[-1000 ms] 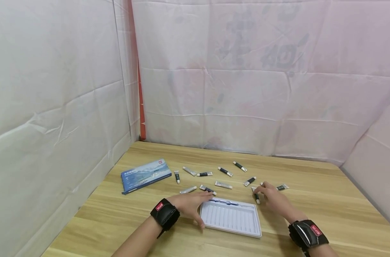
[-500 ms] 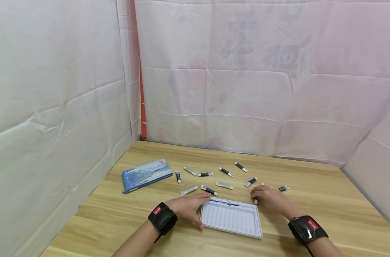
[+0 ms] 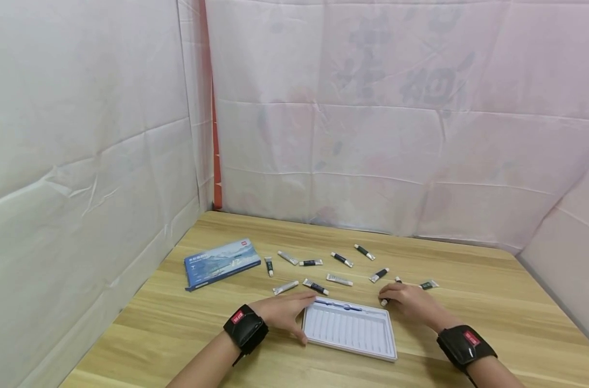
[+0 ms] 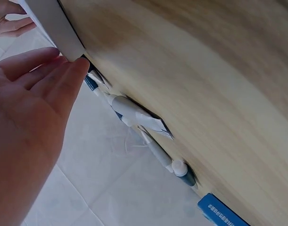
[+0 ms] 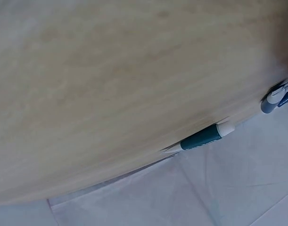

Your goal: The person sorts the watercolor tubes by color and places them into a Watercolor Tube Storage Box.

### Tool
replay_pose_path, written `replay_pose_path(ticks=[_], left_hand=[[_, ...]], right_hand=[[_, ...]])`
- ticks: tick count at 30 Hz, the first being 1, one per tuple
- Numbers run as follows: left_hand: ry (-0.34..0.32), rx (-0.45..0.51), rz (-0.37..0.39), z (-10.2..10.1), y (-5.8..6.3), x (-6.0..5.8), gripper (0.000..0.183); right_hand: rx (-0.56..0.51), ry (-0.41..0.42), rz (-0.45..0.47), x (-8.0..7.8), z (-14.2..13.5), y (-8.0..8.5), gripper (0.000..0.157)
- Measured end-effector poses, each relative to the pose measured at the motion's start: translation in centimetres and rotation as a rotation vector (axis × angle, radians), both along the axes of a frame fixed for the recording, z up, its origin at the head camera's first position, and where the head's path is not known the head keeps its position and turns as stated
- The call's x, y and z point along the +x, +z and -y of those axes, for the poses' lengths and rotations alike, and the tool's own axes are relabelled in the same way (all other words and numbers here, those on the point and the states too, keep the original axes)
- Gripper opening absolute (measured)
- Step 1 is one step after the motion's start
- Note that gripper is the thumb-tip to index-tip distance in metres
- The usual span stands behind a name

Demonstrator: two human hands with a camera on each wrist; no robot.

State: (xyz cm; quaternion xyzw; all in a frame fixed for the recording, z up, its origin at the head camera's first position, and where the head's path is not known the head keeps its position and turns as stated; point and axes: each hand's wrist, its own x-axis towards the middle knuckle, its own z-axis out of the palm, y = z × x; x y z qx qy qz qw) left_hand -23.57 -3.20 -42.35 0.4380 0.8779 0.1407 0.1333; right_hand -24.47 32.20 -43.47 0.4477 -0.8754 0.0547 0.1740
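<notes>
Tube (image 3: pixel 385 302) turned aslant, in right hand (image 3: pixel 411 303)

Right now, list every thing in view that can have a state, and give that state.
Tray, flat, uncovered, no tube in its slots
Brush, lying in the tray's back groove
Box, lying flat; ends too small to judge
Left hand, fingers spread, touching the tray's left end
Right hand, fingers curled over a dark tube
Loose tubes, scattered on the table, capped where caps show
Straps, fastened round both wrists
</notes>
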Motion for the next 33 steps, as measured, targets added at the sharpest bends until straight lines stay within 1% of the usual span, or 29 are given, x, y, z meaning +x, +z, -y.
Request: replay_pose_path(ticks=[6, 14, 23, 29, 33], left_hand=[[0.007, -0.015, -0.010, -0.15, 0.21, 0.06, 0.096], [0.014, -0.017, 0.002, -0.38, 0.18, -0.05, 0.096], [0.013, -0.016, 0.010, -0.39, 0.19, 0.08, 0.095], [0.026, -0.018, 0.020, -0.36, 0.38, 0.17, 0.095], [0.035, -0.022, 0.033, -0.27, 0.43, 0.23, 0.095]], right_hand=[[-0.015, 0.023, -0.026, -0.20, -0.05, -0.01, 0.027], [-0.022, 0.051, -0.027, -0.41, -0.22, -0.08, 0.028], [-0.025, 0.090, -0.079, -0.57, -0.49, -0.29, 0.031], [-0.033, 0.121, -0.087, -0.22, -0.35, 0.04, 0.038], [-0.033, 0.139, -0.084, 0.25, 0.08, 0.40, 0.038]])
